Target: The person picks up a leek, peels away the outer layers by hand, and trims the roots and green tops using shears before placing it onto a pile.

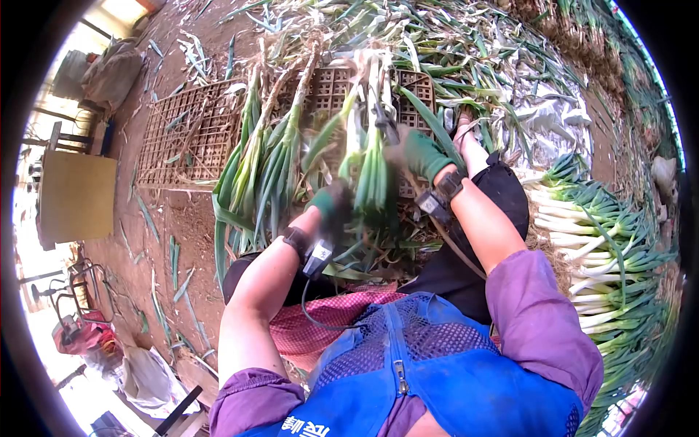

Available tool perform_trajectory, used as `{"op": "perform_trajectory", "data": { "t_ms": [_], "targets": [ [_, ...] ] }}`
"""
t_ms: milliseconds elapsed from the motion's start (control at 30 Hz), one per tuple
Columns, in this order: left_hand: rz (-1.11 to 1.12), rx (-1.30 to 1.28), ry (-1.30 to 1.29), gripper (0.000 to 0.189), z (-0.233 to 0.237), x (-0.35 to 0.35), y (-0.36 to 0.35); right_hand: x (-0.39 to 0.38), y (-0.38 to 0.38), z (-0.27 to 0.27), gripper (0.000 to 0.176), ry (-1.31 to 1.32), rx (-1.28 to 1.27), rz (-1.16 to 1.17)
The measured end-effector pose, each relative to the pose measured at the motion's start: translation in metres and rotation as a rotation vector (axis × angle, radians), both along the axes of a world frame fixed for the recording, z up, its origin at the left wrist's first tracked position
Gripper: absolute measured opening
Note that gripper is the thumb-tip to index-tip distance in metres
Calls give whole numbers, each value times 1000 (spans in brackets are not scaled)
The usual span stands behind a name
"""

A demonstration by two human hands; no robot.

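Observation:
Both my hands wear green gloves. My left hand [329,199] is smeared by motion beside the leaves of a green onion bunch [375,178], and its fingers do not show clearly. My right hand [424,154] is closed around a dark nozzle [384,120] on a hose [453,244]. The nozzle points along the white stems, away from me. More green onions [282,149] lie on the left, roots away from me and leaves hanging down. All rest across an upturned brown plastic crate [335,81]. A small device is strapped near each wrist.
Loose leaves and peelings [466,62] are heaped behind the crate. On my right lies a long row of green onions with white stems [582,244]. A second brown crate [186,135] is at the left, and a yellowish board [76,197] stands farther left.

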State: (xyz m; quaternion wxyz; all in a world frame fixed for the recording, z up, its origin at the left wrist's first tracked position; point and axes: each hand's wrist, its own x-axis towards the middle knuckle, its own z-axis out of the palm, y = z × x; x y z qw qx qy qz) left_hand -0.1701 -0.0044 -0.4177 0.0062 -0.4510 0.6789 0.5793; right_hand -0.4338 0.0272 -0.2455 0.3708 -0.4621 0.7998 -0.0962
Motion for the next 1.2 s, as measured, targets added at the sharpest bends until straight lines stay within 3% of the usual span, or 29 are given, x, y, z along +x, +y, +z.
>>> {"op": "perform_trajectory", "data": {
  "t_ms": [33,67,100,167,200,300,367,533,633,667,700,767,833,967,1000,1033,1067,1133,1200],
  "targets": [
    [56,-102,-36,64,-6,1,-1,6,10,3,48,-9,23,22],
    [114,-201,-76,62,-10,2,-1,10,25,7,41,-210,24,7],
    [190,-400,-131,59,23,-6,7,20,38,29,39,-174,44,27],
    [336,-797,-241,61,93,-22,19,21,58,-13,46,-151,-64,31],
    [219,-875,-229,68,104,-24,19,25,69,-25,49,-157,-161,17],
    [19,-595,-215,77,113,-47,16,33,91,-48,58,-217,-366,-59],
    [87,-295,-170,79,100,-59,19,29,96,-52,63,-308,-391,-144],
    [-2,-11,-13,48,76,-86,1,15,95,-27,60,-190,-409,-121],
    [-116,146,7,35,86,-89,22,-5,80,-29,54,-146,-429,-71],
    [-96,243,101,34,53,-83,34,-7,74,-22,53,-147,-405,-39],
    [-101,184,35,34,68,-78,47,-8,69,-20,52,-151,-379,-5],
    [-112,343,6,34,86,-64,52,-11,50,-28,50,-136,-327,-4],
    [-118,289,-33,34,68,-52,51,-15,23,-42,46,-8,-191,-65],
    [-149,337,29,30,52,-40,53,-11,3,-48,49,39,-265,25],
    [-259,215,-2,29,72,-37,54,11,13,0,52,70,-194,158],
    [-316,385,-75,34,76,-35,50,18,11,-4,55,122,-114,296],
    [-425,324,-175,38,71,-30,37,20,15,-18,56,81,-125,321],
    [-537,14,-288,48,117,-25,3,23,23,-28,62,58,-70,347],
    [-52,-374,-460,44,128,-10,-30,27,29,-21,67,58,-13,302]
  ]
}}
